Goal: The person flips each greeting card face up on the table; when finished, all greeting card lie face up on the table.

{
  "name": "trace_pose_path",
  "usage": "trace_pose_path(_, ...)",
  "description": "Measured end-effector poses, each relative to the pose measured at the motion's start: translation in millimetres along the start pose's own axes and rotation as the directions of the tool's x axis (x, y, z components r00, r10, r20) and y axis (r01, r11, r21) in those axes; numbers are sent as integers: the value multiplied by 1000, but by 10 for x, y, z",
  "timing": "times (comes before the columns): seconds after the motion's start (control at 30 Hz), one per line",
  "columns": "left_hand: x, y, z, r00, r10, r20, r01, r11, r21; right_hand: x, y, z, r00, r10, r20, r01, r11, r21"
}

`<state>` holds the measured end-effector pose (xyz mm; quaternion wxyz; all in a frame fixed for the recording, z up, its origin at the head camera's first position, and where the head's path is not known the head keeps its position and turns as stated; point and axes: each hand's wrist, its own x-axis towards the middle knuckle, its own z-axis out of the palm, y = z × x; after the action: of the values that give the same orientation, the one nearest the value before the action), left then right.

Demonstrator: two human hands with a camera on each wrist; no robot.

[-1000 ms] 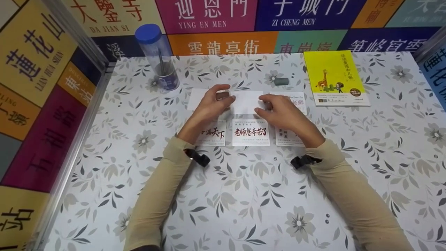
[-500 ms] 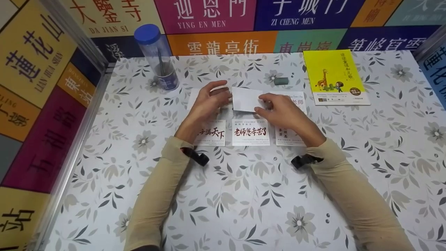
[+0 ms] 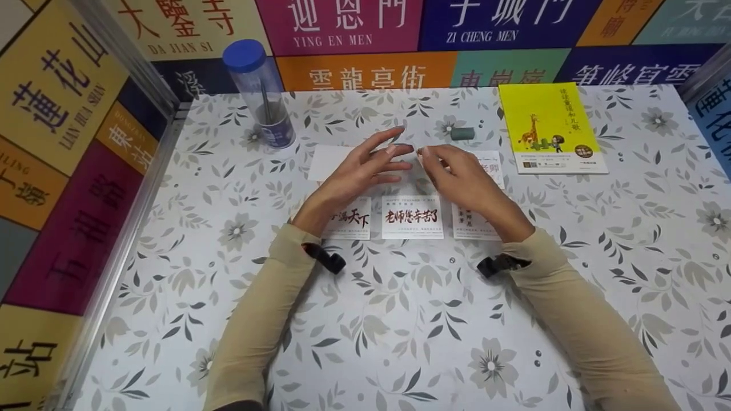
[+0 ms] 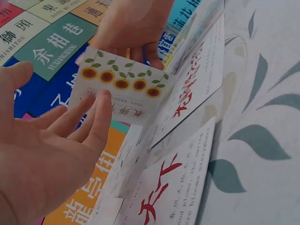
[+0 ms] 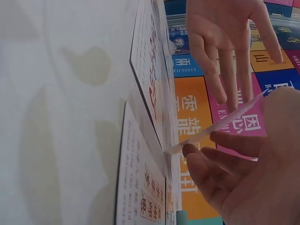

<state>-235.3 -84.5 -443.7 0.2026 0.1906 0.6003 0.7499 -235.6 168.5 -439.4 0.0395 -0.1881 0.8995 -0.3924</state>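
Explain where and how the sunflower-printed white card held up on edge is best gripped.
Probably pinch the sunflower-printed white card by its free lower edge, coming from the left. It stands tilted off the floral table; the right hand already pinches its top edge, and the open left hand faces its printed side.

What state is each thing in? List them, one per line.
Sunflower card: lifted on edge, pinched by the right hand.
Left hand: fingers straight, fingertips at the card's face, gripping nothing.
Red-lettered card: flat on the table, face up.
Blank card: flat, face down.
Yellow book: closed, lying flat.
Clear tube: upright, blue cap on.
Grey cylinder: lying on its side.
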Motion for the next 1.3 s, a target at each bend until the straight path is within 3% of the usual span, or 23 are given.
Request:
trace_pose_path(0.17,-2,-18,49,997,23,76,-23,1000,-3,-7,-38,2,1000,-10,-16,10,1000,8)
trace_pose_path(0.27,5,-44,63,996,15,88,-19,999,45,-10,-29,-1,997,-43,-63,43,999,-1)
trace_pose_path(0.43,22,-113,50,999,-35,12,31,977,209,-18,-14,-39,973,-16,-230,28,998,49)
trace_pose_path(0.53,21,-143,31,997,-51,-53,65,948,312,-24,-17,-69,953,49,-299,-3,988,153)
trace_pose_path(0.6,18,-153,19,995,-54,-82,78,940,333,-23,-21,-78,946,75,-315,-6,977,215)
trace_pose_path(0.77,19,-147,-8,993,-64,-103,88,964,251,-23,-15,-65,959,108,-262,-21,950,312)
trace_pose_path(0.9,32,-131,-35,989,2,-150,35,968,249,-15,14,-60,967,150,-205,-73,937,341)
trace_pose_path(1.03,30,-107,-72,967,80,-242,-12,962,272,-5,57,-72,968,182,-173,-130,953,274)
trace_pose_path(1.17,20,-90,-101,946,103,-307,-2,949,314,-9,90,-81,974,177,-140,-156,976,150)
trace_pose_path(1.3,15,-103,-118,939,127,-320,25,902,431,-19,117,-75,982,154,-109,-147,987,69)
